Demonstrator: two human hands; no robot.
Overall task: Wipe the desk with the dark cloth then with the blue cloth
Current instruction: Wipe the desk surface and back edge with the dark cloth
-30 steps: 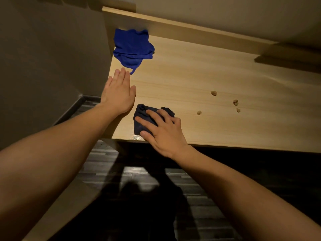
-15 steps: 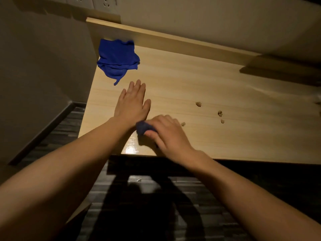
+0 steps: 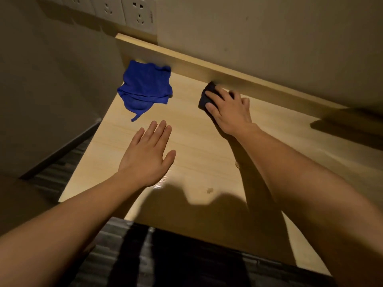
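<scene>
The light wooden desk [image 3: 196, 146] fills the middle of the view. My right hand [image 3: 230, 110] presses the bunched dark cloth [image 3: 207, 96] flat on the desk at its far edge, against the raised back rail; most of the cloth is hidden under my fingers. The blue cloth [image 3: 145, 88] lies crumpled at the desk's far left corner, untouched. My left hand [image 3: 147, 156] rests palm down on the desk with fingers spread, just in front of the blue cloth, holding nothing.
A raised wooden rail [image 3: 207, 67] runs along the desk's back edge below the wall. Wall sockets [image 3: 124, 11] sit above the left corner. Small crumbs [image 3: 209, 190] lie near the front edge. Dark striped floor [image 3: 145, 255] shows below the desk.
My right hand slid the dark cloth from the desk's near edge up to the back rail. My left hand stays flat on the desk; the camera moved closer and over the desk.
</scene>
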